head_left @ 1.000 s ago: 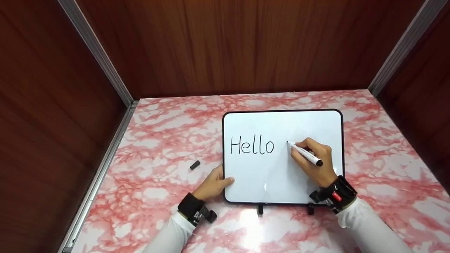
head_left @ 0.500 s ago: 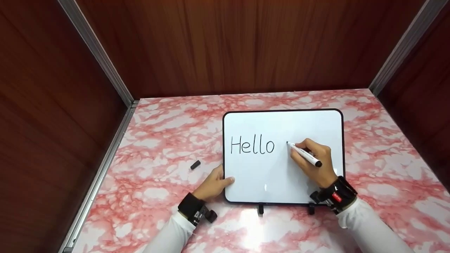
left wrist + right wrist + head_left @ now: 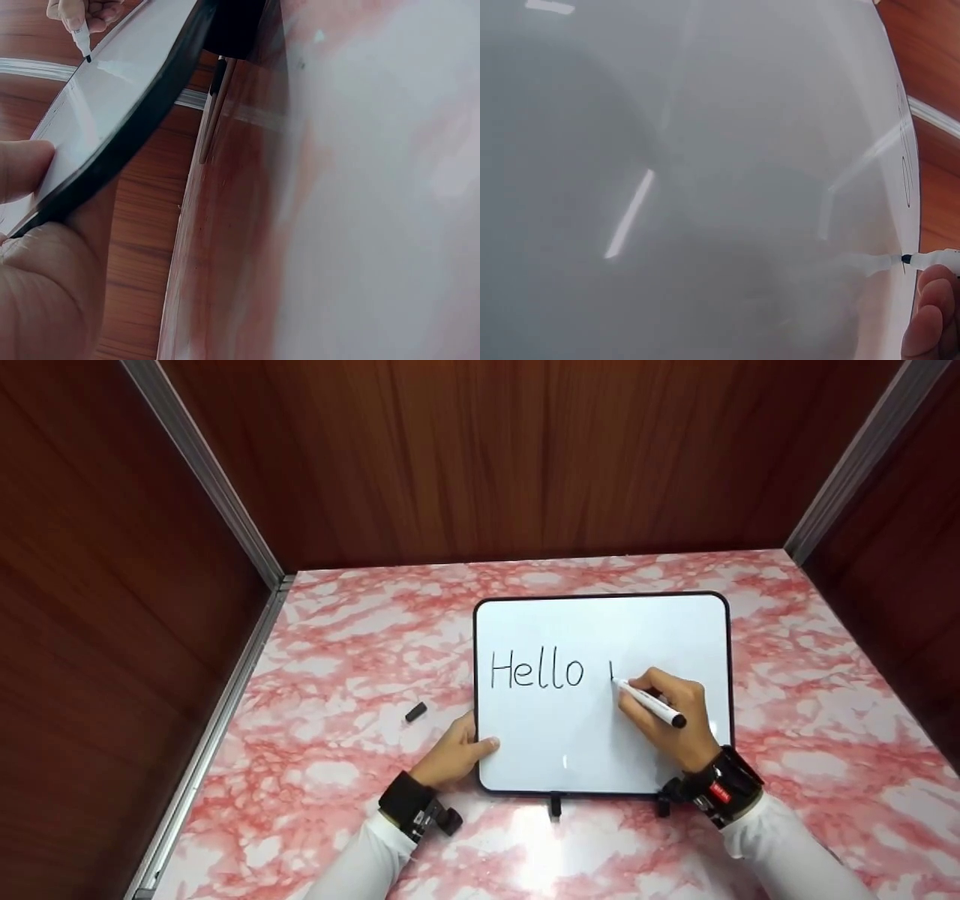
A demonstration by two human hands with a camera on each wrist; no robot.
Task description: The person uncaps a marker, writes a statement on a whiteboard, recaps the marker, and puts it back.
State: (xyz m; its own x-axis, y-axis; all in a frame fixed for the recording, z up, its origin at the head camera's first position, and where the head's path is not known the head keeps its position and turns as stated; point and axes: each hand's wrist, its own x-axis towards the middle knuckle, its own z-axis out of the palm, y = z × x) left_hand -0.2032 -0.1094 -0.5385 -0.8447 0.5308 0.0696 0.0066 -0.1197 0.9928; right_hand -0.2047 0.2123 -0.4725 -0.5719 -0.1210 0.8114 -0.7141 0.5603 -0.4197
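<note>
A whiteboard (image 3: 547, 757) with a dark frame stands tilted on the table, bearing the handwritten word "Hello" (image 3: 537, 669) in black. My left hand (image 3: 450, 754) grips its left edge, thumb on the front face and the other fingers behind. To the right of the word, my right hand (image 3: 675, 712) pinches a white marker (image 3: 651, 703) with a black end. The marker's dark tip touches the board in the right wrist view, at the lower end of a short vertical stroke (image 3: 611, 670). In the left wrist view the thumb (image 3: 22, 171) presses on the board's surface.
A black marker cap (image 3: 416, 712) lies on the red-and-white marbled table (image 3: 330, 810), left of the board. Two small black feet (image 3: 556, 805) jut from under the board's lower edge. Brown wood panels (image 3: 480, 457) with metal corner strips enclose the back and sides.
My right hand has moved slightly down with the marker, leaving a short black vertical stroke to the right of "Hello". My left hand keeps its hold on the board.
</note>
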